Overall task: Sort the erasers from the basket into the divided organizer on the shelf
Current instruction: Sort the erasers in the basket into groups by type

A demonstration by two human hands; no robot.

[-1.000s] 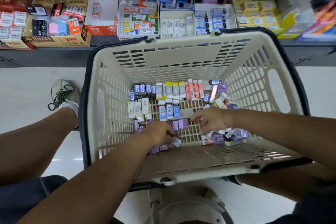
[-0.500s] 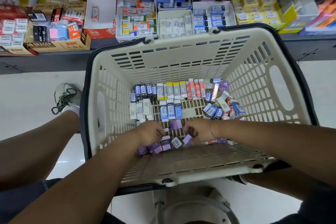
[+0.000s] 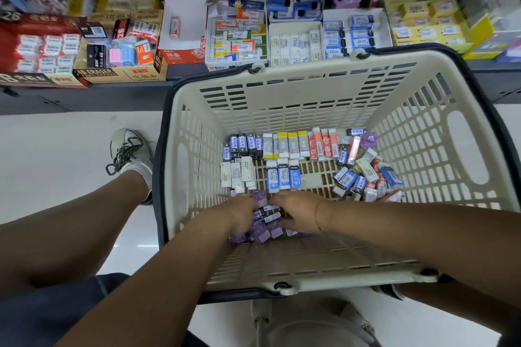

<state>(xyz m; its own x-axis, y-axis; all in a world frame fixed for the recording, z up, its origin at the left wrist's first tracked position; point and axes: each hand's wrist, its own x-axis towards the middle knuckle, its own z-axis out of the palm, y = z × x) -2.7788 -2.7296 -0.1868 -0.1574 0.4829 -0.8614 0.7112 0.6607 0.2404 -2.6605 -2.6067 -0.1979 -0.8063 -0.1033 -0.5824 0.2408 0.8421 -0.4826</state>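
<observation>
A cream plastic basket [image 3: 284, 98] holds many erasers. Sorted rows lie at its back: blue-black erasers [image 3: 242, 145], yellow ones [image 3: 290, 144], red ones [image 3: 324, 144], white ones [image 3: 238, 173] and blue-white ones [image 3: 283, 175]. A loose mixed pile [image 3: 363, 177] sits at the right. My left hand [image 3: 242, 217] and my right hand [image 3: 296, 214] meet near the front, cupping a cluster of purple erasers [image 3: 265, 231] between them; my fingertips are hidden. The divided organizer [image 3: 296, 39] stands on the shelf behind the basket.
Several open eraser boxes line the dark shelf [image 3: 84, 98], including a nearly empty red-and-white box [image 3: 183, 34]. My shoe [image 3: 129, 152] rests on the white floor left of the basket. A white stool [image 3: 310, 327] shows below the basket's front rim.
My right hand moved left from the mixed pile toward my left hand. Both hands now press together around the purple erasers. The view shifted slightly downward and closer.
</observation>
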